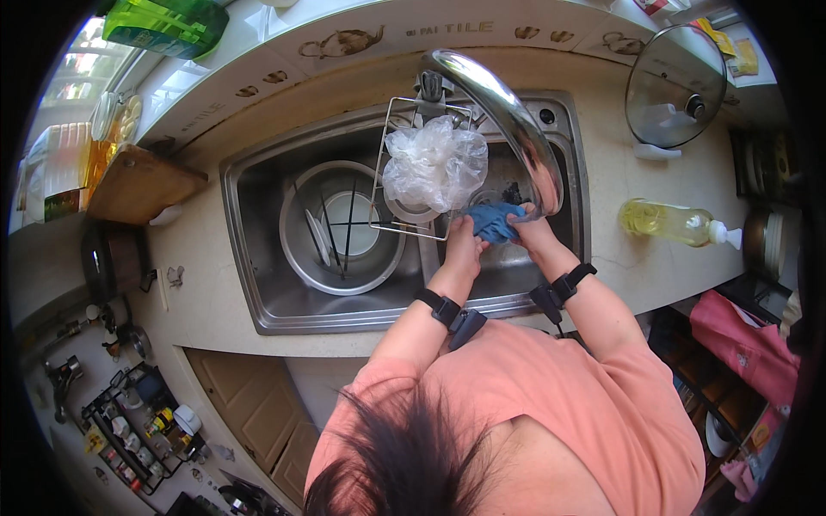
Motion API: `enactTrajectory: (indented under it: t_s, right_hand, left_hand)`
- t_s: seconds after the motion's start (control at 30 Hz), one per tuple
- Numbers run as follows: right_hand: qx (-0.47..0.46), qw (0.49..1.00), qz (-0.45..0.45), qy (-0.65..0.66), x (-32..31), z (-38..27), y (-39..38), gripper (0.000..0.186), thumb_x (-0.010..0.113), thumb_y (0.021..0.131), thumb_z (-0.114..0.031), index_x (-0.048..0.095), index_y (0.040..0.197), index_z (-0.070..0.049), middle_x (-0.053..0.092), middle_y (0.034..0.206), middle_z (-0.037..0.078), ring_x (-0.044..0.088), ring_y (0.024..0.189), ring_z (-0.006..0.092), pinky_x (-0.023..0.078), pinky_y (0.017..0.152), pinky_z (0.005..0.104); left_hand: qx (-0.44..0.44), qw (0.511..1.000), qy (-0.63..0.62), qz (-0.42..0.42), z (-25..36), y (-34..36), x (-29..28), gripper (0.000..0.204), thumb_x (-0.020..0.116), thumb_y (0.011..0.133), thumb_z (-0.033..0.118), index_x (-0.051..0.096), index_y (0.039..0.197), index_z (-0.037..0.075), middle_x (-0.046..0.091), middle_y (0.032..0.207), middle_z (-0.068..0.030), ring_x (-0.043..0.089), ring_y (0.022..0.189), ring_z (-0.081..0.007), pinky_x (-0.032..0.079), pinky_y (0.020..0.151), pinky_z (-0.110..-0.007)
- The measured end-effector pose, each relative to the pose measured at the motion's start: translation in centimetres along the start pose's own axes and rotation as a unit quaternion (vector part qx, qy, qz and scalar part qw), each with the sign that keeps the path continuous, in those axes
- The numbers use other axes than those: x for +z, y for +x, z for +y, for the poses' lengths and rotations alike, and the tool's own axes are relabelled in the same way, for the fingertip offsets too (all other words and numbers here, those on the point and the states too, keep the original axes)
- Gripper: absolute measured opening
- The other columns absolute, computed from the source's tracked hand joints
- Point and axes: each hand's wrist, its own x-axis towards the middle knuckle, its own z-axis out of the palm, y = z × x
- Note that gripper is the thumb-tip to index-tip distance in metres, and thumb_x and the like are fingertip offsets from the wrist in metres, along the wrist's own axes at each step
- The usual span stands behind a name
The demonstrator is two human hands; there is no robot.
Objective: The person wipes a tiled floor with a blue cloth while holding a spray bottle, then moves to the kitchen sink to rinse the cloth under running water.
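Observation:
Above the right basin of the steel sink (249,292), a bunched blue cloth (492,224) is held between my two hands under the curved chrome faucet (508,107). My left hand (465,245) is closed on its left side. My right hand (535,234) grips the right side, partly behind the faucet's end. Just left of the cloth, a crumpled clear plastic bag (434,163) sits in a wire rack (381,159) over the sink divider. In the left basin stands a round metal bowl (295,206) with dishes and dark chopsticks (346,245) inside. Whether water runs is not clear.
On the right counter lie a bottle of yellow liquid (671,222) and, beyond it, a glass lid (675,90) leaning against the wall. A wooden cutting board (142,185) stands at the left. A green bottle (168,26) is on the far-left ledge.

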Motion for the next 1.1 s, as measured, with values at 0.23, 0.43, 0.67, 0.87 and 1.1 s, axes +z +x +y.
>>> enactTrajectory:
  t_s: [0.23, 0.43, 0.67, 0.87, 1.1]
  right_hand:
    - [0.008, 0.983, -0.151, 0.108, 2.9, -2.3, -5.4, 0.020, 0.057, 0.087, -0.022, 0.051, 0.103, -0.010, 0.055, 0.078, 0.002, 0.048, 0.056, 0.0104, 0.033, 0.038, 0.0217]
    - [-0.209, 0.933, 0.114, -0.269, 2.7, -1.7, -4.1, 0.029, 0.050, 0.089, -0.028, 0.057, 0.094, -0.001, 0.063, 0.084, 0.018, 0.062, 0.069, 0.0293, 0.046, 0.055, 0.0401]
    - [-0.164, 0.962, 0.007, -0.220, 2.1, 0.9, -2.5, 0.036, 0.044, 0.092, -0.028, 0.057, 0.095, 0.005, 0.059, 0.087, 0.032, 0.057, 0.087, 0.0466, 0.045, 0.073, 0.0486]
    - [-0.223, 0.906, 0.023, -0.360, 0.6, -0.3, -1.1, 0.021, 0.051, 0.091, -0.024, 0.058, 0.099, -0.006, 0.060, 0.089, 0.011, 0.060, 0.076, 0.0278, 0.047, 0.065, 0.0372]
    - [0.003, 0.975, -0.163, 0.151, 1.4, -3.2, -3.4, 0.018, 0.063, 0.080, -0.014, 0.061, 0.097, -0.006, 0.062, 0.086, 0.004, 0.058, 0.078, 0.0145, 0.047, 0.067, 0.0283]
  left_hand:
    - [-0.115, 0.960, -0.183, -0.178, -1.4, 2.4, 0.7, 0.038, 0.040, 0.096, 0.040, 0.039, 0.121, 0.011, 0.053, 0.112, -0.0109, 0.055, 0.097, -0.0246, 0.050, 0.074, -0.042]
    - [0.031, 0.996, -0.063, -0.056, -2.1, -0.4, 2.7, 0.034, 0.046, 0.095, 0.032, 0.041, 0.115, 0.005, 0.053, 0.101, -0.0118, 0.055, 0.089, -0.0206, 0.048, 0.077, -0.037]
    - [0.052, 0.997, 0.056, -0.033, -1.2, -0.6, 2.8, 0.037, 0.045, 0.096, 0.034, 0.040, 0.118, 0.005, 0.054, 0.103, -0.0124, 0.054, 0.092, -0.0197, 0.047, 0.077, -0.035]
    - [0.022, 0.991, 0.046, -0.122, -1.8, -0.8, 1.0, 0.036, 0.047, 0.095, 0.029, 0.038, 0.123, 0.007, 0.053, 0.108, -0.0123, 0.054, 0.096, -0.0204, 0.046, 0.080, -0.032]
    - [-0.086, 0.995, 0.026, -0.051, -1.0, 0.4, -1.0, 0.041, 0.045, 0.094, 0.038, 0.034, 0.130, 0.020, 0.048, 0.123, -0.0091, 0.052, 0.108, -0.0302, 0.043, 0.081, -0.060]
